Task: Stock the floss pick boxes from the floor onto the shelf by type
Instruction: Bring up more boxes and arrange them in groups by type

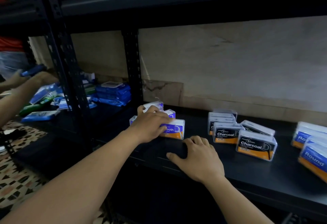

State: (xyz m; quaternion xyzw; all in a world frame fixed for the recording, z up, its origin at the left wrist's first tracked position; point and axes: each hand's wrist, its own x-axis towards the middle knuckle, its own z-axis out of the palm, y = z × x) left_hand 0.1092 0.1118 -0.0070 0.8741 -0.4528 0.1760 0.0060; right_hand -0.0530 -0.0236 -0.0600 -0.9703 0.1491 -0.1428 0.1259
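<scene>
Three box groups are seen on the black shelf [203, 169].
Purple Smooth box [174, 129] at shelf left is covered by the left hand [150, 123], fingers flat; right hand [199, 159] rests spread, empty, beside Charcoal boxes [254, 144].

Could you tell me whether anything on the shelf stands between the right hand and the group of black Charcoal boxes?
Nothing visible does. The right hand rests on the front edge of the black metal shelf, and only bare shelf lies between it and the clear plastic black-labelled Charcoal boxes to its right.

Stockroom: black metal shelving [177, 8], boxed goods [255, 145]
</scene>
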